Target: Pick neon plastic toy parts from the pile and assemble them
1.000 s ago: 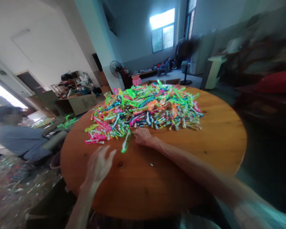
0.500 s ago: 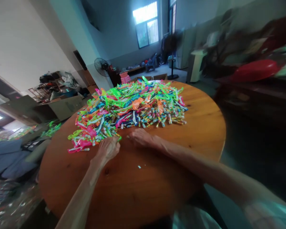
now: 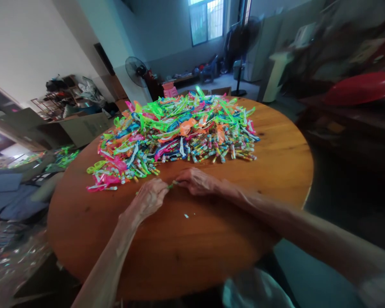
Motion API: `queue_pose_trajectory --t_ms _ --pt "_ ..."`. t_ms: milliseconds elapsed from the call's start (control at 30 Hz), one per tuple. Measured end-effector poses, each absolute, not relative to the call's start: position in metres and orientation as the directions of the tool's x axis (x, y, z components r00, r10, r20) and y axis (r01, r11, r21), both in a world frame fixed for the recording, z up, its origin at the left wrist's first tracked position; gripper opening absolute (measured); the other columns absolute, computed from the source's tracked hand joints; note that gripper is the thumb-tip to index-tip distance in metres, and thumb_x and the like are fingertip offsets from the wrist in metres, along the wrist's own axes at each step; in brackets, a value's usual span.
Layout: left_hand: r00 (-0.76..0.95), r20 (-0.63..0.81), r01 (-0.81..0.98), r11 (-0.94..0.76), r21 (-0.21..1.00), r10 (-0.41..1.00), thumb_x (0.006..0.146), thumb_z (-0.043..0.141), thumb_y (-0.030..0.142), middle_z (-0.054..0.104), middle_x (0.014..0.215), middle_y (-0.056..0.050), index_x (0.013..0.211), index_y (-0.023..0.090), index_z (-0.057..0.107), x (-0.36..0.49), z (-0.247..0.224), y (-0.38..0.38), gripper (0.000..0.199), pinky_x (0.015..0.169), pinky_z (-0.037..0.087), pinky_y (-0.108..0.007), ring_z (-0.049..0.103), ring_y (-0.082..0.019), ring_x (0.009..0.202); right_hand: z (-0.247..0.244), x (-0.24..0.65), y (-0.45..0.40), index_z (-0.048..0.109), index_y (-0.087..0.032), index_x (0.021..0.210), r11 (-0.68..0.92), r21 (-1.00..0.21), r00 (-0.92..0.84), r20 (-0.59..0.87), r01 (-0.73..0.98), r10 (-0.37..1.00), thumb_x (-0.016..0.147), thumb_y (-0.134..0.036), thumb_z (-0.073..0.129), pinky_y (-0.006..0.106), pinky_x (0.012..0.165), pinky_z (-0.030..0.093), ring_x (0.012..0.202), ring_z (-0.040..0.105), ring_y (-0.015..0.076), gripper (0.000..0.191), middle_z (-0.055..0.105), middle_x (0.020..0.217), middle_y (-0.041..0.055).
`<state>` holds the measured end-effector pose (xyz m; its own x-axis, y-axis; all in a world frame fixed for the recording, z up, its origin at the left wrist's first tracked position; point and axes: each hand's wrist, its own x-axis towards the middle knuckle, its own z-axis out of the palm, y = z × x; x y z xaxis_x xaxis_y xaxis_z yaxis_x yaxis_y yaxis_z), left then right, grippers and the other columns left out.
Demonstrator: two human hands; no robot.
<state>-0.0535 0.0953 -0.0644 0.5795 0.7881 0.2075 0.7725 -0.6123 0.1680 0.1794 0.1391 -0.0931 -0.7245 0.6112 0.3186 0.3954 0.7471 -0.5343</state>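
Both hands have drawn back from the pile | left hand (image 3: 149, 199) and right hand (image 3: 195, 181) fingers pinch one green plastic piece (image 3: 171, 185) together | low over the counter (image 3: 276, 167), near the toy pile (image 3: 176, 132)

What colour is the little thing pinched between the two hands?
Green: the small piece between the left hand and right hand, seen in the head view.
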Motion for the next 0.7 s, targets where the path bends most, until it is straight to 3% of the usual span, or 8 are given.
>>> queue_pose_trajectory --t_ms 233,467,567,700 --pt "0.603 0.286 0.720 -0.663 0.207 0.745 0.095 0.051 0.010 0.054 0.073 -0.001 0.071 0.016 0.056 -0.048 -0.065 0.095 0.025 0.066 0.038 -0.028 0.051 -0.015 0.070 -0.091 0.182 0.141 0.073 -0.014 0.089 0.734 -0.578 -0.739 0.305 0.357 0.600 0.093 -0.011 0.052 0.024 0.071 0.042 0.075 0.059 0.0134 0.021 0.072 0.087 0.0065" --pt "0.610 0.281 0.720 -0.666 0.193 0.741 0.096 0.049 0.011 0.055 0.074 -0.002 0.073 0.016 0.058 -0.048 -0.068 0.096 0.025 0.069 0.042 -0.030 0.052 -0.016 0.073 -0.083 0.185 0.141 0.074 -0.014 0.096 0.696 -0.627 -0.742 0.269 0.348 0.614 0.097 -0.016 0.050 0.024 0.067 0.042 0.071 0.056 0.0126 0.024 0.072 0.087 0.0049" --pt "0.614 0.317 0.714 -0.680 0.168 0.723 0.097 0.048 0.011 0.055 0.074 -0.002 0.072 0.017 0.055 -0.049 -0.071 0.096 0.026 0.068 0.041 -0.031 0.051 -0.016 0.072 -0.082 0.184 0.140 0.073 -0.014 0.097 0.716 -0.578 -0.768 0.223 0.392 0.600 0.098 -0.015 0.049 0.024 0.069 0.043 0.074 0.057 0.0128 0.023 0.072 0.089 0.0055" --pt "0.607 0.345 0.719 -0.680 0.144 0.716 0.094 0.046 0.007 0.054 0.074 -0.002 0.073 0.018 0.054 -0.051 -0.074 0.095 0.025 0.068 0.040 -0.030 0.051 -0.016 0.072 -0.085 0.183 0.132 0.070 -0.014 0.100 0.795 -0.408 -0.791 0.231 0.449 0.566 0.098 -0.017 0.050 0.027 0.075 0.044 0.082 0.059 0.0152 0.020 0.071 0.098 0.0095"
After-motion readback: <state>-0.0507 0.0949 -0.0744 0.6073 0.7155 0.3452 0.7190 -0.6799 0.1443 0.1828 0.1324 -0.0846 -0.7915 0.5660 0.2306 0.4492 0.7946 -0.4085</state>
